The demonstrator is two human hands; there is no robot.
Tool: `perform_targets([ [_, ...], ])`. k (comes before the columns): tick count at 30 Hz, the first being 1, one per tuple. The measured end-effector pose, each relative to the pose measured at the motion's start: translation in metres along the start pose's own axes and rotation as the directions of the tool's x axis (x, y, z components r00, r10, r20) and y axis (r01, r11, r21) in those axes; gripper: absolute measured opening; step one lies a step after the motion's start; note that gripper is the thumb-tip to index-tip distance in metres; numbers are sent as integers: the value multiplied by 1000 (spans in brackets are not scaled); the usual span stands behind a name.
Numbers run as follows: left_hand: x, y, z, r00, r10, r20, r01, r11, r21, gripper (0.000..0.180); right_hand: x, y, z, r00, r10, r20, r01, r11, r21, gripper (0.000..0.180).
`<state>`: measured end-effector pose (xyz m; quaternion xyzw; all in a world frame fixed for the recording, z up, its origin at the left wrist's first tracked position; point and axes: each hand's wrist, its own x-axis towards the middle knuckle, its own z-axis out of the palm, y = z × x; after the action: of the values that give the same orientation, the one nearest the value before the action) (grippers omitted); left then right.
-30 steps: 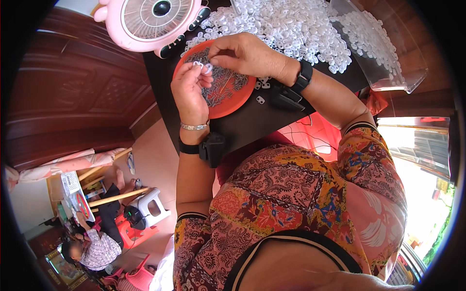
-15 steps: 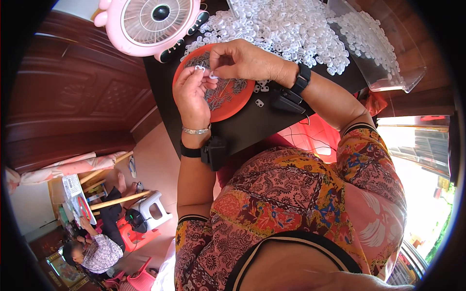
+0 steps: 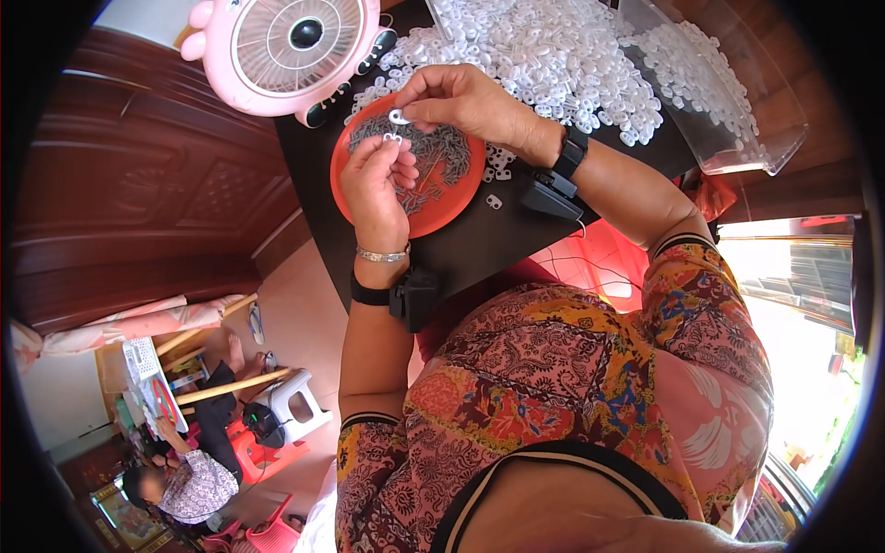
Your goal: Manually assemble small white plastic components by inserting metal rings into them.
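Note:
My left hand [image 3: 376, 189] is closed in a pinch on a small white plastic piece [image 3: 394, 137]. Just beyond it, my right hand [image 3: 475, 112] pinches a white oval piece with holes [image 3: 398, 117] between thumb and forefinger. A narrow gap separates the two pieces. Both hands are above an orange round basin [image 3: 417, 226], where many small grey pins or screws [image 3: 452, 147] lie loose; their exact kind is too small to tell. Part of the basin's left side is hidden by my left hand.
White pieces are heaped [image 3: 544, 55] on the dark table [image 3: 318, 175] behind the basin. A clear plastic bin [image 3: 774, 138] with more of them stands at the right. A pink fan [image 3: 300, 37] is at the far left. Behind, a person [image 3: 198, 484] sits at another table.
My hands have drawn apart; the left came slightly nearer to me, while the right turned its white piece into clearer view above the basin.

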<state>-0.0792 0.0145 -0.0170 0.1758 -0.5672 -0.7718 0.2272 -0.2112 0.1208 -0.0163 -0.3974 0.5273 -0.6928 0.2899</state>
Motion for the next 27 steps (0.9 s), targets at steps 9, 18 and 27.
perform_targets([
  [9, 0, -4, 1, 1000, 12, -11, -12, 1000, 3, 13, -2, 2, 4, 1000, -23, -3, 23, 999, 38, 12],
  [18, 0, -4, 2, 1000, 9, -29, -8, 1000, 15, 13, -7, -5, 10, 991, -131, 1, 129, 982, -135, 14],
  [27, -1, -4, 1, 999, -10, -48, 9, 1000, -7, 15, -8, 0, 10, 996, -55, 69, 71, 963, -258, 18],
])
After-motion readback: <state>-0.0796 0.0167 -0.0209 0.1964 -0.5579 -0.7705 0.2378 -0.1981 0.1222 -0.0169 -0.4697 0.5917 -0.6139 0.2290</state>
